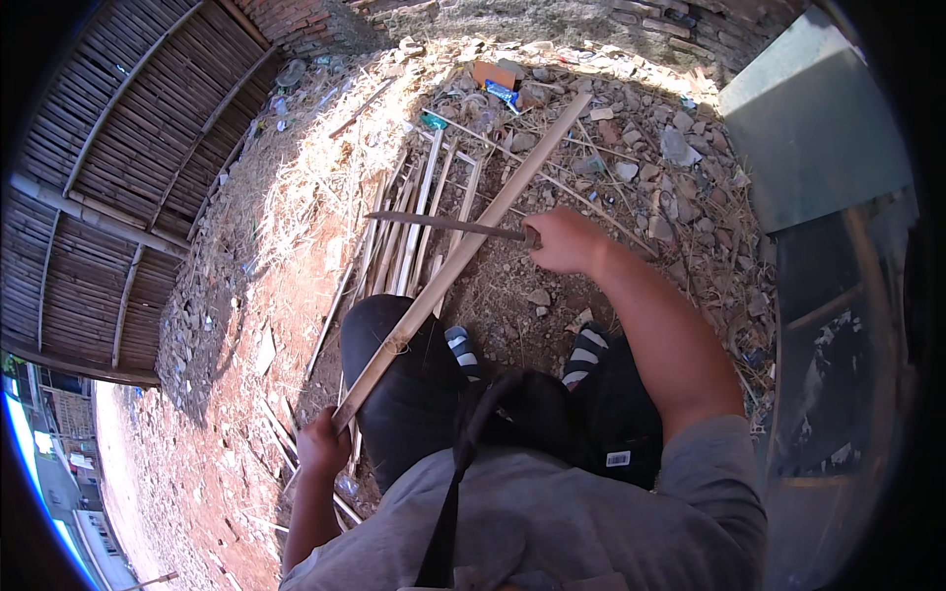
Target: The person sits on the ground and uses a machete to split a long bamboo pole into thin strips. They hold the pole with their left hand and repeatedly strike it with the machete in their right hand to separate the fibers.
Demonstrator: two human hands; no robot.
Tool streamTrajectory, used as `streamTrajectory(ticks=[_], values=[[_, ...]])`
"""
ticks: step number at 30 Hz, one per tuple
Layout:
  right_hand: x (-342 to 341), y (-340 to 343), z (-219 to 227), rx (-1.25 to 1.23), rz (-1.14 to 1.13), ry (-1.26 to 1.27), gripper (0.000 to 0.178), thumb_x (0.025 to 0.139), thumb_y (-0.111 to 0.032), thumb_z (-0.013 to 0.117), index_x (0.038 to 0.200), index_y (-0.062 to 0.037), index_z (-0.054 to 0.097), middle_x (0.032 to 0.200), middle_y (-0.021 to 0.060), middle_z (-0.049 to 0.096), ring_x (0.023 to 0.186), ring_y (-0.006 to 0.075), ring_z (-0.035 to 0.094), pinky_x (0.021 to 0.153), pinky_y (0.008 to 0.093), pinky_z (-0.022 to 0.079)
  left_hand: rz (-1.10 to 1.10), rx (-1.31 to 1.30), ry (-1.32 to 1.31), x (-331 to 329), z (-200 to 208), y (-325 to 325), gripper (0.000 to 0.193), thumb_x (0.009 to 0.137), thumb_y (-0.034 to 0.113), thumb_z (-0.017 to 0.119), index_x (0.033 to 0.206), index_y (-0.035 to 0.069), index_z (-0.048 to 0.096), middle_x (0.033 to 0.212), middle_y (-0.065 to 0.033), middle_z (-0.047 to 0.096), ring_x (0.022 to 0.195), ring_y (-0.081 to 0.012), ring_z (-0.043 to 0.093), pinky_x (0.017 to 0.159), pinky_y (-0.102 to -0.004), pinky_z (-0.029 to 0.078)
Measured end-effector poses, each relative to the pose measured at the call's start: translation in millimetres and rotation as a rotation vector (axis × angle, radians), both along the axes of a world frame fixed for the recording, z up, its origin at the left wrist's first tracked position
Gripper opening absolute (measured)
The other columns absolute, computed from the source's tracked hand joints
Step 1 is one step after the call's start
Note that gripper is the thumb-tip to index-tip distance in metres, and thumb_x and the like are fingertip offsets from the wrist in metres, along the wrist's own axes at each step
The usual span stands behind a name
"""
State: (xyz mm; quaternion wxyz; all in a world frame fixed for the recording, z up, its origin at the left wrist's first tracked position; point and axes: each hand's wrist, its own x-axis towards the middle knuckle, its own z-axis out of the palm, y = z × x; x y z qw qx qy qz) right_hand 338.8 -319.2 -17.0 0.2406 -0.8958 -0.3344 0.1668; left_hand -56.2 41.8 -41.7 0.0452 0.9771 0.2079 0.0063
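A long, pale split-bamboo strip [493,209] slants from my left hip, over my left thigh, up to the rubble at the upper right. Its lower end sits in my left hand [322,445], which is closed around it. In my right hand [566,240] is the handle of a long machete [448,226], the fingers wrapped round it. The blade points left and crosses the bamboo strip near its middle; whether it touches the strip I cannot tell. Beyond my knees several more bamboo strips [419,212] lie side by side on the ground.
Stones and broken brick [680,187] cover the ground at the right, with a blue wrapper [502,95] at the far side. A woven bamboo wall [118,148] stands at the left. Grey-green panels [818,128] stand at the right, a brick wall [552,25] behind.
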Motion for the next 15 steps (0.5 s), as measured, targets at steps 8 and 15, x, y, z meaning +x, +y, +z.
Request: streamTrajectory(ticks=[8, 15], values=[[36, -23, -35, -0.002, -0.163, 0.072, 0.025, 0.076, -0.017, 0.065, 0.097, -0.0058, 0.07, 0.09, 0.0213, 0.07, 0.09, 0.0392, 0.068, 0.079, 0.0486, 0.054, -0.044, 0.011, -0.019, 9, 9, 0, 0.033, 0.08, 0.016, 0.066, 0.112, 0.009, 0.065, 0.076, -0.0197, 0.069, 0.071, -0.0408, 0.069, 0.066, -0.0502, 0.057], [-4, 4, -8, -0.019, 0.041, -0.072, 0.024, 0.077, -0.018, 0.065, 0.097, -0.0064, 0.07, 0.088, 0.0195, 0.07, 0.084, 0.0392, 0.068, 0.076, 0.0484, 0.054, -0.033, -0.024, 0.01, 2, 6, -1, 0.034, 0.08, 0.017, 0.066, 0.112, 0.006, 0.065, 0.078, -0.0199, 0.07, 0.074, -0.0405, 0.07, 0.068, -0.0506, 0.056]])
